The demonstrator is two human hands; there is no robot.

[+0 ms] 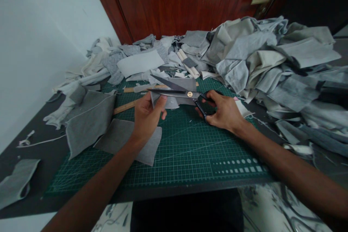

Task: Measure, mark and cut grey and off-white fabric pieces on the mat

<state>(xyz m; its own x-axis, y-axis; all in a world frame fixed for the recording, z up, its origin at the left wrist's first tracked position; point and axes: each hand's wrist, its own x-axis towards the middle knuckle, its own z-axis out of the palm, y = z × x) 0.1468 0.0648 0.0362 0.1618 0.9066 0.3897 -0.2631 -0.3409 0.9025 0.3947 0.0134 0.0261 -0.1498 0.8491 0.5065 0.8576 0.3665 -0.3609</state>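
Note:
My right hand point(224, 110) grips the black handles of a large pair of scissors point(174, 88), its blades spread apart and pointing left. A gold-coloured pivot screw shows at the joint. Between thumb and fingers, my left hand point(149, 114) pinches a small grey fabric piece point(171, 102) near the lower blade. Part of that piece lies behind the blade, so I cannot tell whether it sits between the blades. Below my left wrist, a flat grey fabric piece point(149, 148) rests on the green cutting mat point(190, 152).
Heaped grey and cream fabric scraps point(244, 50) line the back and right of the table. A wooden ruler point(125, 107) lies left of my left hand. Larger grey cloth point(91, 117) lies at left, with a folded grey piece point(19, 179) near the table's left edge.

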